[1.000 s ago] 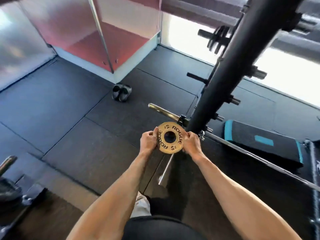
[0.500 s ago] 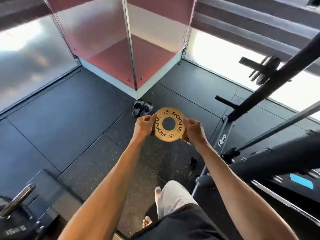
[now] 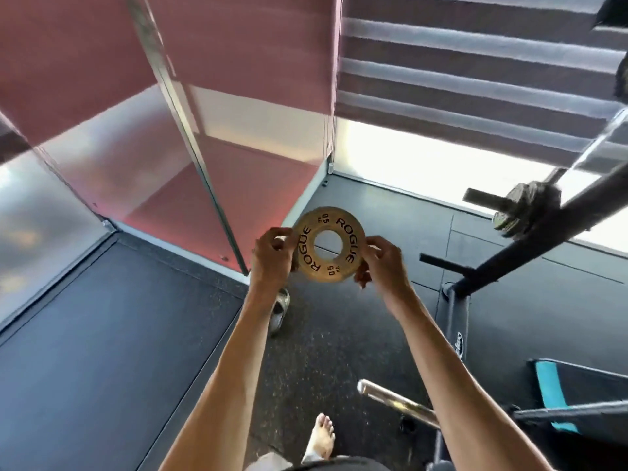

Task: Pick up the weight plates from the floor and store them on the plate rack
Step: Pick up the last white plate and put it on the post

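A small tan weight plate [image 3: 343, 229] with black ROGUE lettering and a round centre hole is held up in front of me, face towards the camera. My left hand [image 3: 272, 256] pinches its left edge and my right hand [image 3: 382, 263] pinches its right edge. To the right stands the black plate rack [image 3: 530, 243], with a bare peg [image 3: 441, 265] low on its post and a peg higher up carrying dark plates [image 3: 523, 212].
A steel barbell sleeve [image 3: 394, 401] lies low on the right beside a black bench with teal trim [image 3: 577, 392]. Slippers [image 3: 280, 309] sit on the dark rubber floor under my left wrist. My bare foot [image 3: 321, 436] shows at the bottom. Glass partitions stand behind.
The plate has risen in both hands and the view has tilted up and turned. The rack now lies farther right, and the barbell sleeve shows again at lower right.
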